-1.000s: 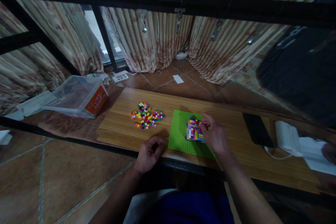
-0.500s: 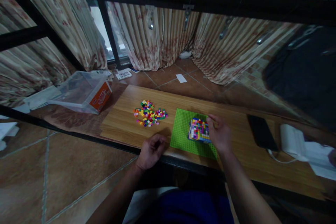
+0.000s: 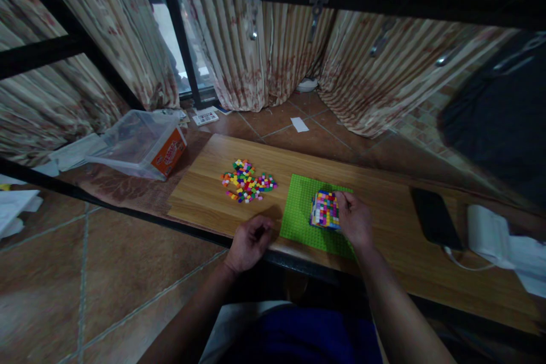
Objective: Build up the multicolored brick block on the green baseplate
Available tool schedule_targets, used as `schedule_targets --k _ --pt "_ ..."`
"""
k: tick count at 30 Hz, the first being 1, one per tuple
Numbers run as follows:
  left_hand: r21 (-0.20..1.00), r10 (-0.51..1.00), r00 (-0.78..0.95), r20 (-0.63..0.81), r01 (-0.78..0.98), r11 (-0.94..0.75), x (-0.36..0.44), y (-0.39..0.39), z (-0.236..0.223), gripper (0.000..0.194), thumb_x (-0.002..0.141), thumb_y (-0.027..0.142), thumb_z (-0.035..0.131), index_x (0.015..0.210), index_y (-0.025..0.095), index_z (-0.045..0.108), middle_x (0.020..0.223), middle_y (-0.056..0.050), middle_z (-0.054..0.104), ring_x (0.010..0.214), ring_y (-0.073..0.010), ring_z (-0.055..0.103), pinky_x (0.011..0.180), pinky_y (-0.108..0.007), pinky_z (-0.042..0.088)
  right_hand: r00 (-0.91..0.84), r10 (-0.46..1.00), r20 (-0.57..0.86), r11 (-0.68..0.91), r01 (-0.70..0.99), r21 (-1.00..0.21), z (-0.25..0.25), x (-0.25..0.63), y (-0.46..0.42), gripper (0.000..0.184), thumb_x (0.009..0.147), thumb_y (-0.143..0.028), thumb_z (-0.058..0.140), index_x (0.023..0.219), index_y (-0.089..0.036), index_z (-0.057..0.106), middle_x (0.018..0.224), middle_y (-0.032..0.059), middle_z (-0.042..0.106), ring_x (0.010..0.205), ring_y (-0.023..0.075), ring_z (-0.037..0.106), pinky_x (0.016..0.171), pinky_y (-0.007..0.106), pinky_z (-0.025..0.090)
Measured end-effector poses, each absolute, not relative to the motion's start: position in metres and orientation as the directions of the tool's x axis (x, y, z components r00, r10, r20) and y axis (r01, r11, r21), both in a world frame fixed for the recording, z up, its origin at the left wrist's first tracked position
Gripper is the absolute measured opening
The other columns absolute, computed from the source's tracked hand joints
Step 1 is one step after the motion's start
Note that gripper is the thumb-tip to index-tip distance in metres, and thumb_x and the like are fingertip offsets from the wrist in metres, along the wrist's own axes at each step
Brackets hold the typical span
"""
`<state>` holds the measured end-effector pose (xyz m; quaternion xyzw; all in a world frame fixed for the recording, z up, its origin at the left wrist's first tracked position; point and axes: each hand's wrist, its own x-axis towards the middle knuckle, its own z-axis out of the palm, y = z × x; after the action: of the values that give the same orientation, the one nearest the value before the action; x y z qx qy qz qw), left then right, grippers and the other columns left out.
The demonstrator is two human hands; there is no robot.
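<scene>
A block built of small multicoloured toy bricks point(image 3: 325, 209) stands on a green studded baseplate point(image 3: 294, 219). My right hand point(image 3: 355, 217) is at the block's right side, thumb and fingertips pressed together by its upper right edge. Whatever lies between those fingertips is too small or hidden to name. Near the table's front edge, left of the baseplate, rests my left hand point(image 3: 249, 243) with its fingers curled in; I cannot make out anything in them. Beyond it, loose toy bricks point(image 3: 245, 182) in many colours lie in a spread-out pile.
On the wooden table point(image 3: 200, 182), to the right, are a black phone point(image 3: 435, 216) with a cable and a white device point(image 3: 488, 233). A clear plastic bin point(image 3: 132, 145) with an orange label sits left of the table. Curtains point(image 3: 273, 57) hang behind a dark metal bar.
The view has shifted slightly, so everything sits a little differently in the picture. My right hand has moved slightly in closer against the brick block. My left hand stays about where it was.
</scene>
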<state>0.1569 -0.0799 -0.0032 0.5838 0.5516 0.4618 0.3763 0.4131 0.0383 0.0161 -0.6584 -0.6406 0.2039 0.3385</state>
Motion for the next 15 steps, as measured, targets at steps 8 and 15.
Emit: schedule_targets --k 8,15 --pt "0.948 0.993 -0.043 0.113 0.304 -0.095 0.1567 -0.0793 -0.0044 0.010 0.089 0.025 0.057 0.092 0.018 0.064 0.084 -0.003 0.065 0.078 -0.0148 0.063 0.074 -0.026 0.051 0.089 0.971 0.224 0.093 0.717 -0.691 0.0131 0.4102 0.0391 0.052 0.092 -0.056 0.039 0.089 -0.019 0.074 0.088 0.0109 0.074 0.079 0.0227 0.064 0.078 0.036 0.048" --pt "0.960 0.989 -0.096 0.116 0.268 -0.086 0.1545 -0.0799 -0.0023 0.013 0.089 0.026 0.058 0.092 0.017 0.066 0.084 -0.003 0.067 0.080 -0.0155 0.063 0.076 -0.027 0.052 0.117 0.953 0.278 0.122 0.693 -0.710 0.0151 0.4131 0.0334 0.060 0.097 -0.057 0.030 0.103 -0.016 0.073 0.099 0.0147 0.074 0.090 0.0251 0.067 0.083 0.039 0.049"
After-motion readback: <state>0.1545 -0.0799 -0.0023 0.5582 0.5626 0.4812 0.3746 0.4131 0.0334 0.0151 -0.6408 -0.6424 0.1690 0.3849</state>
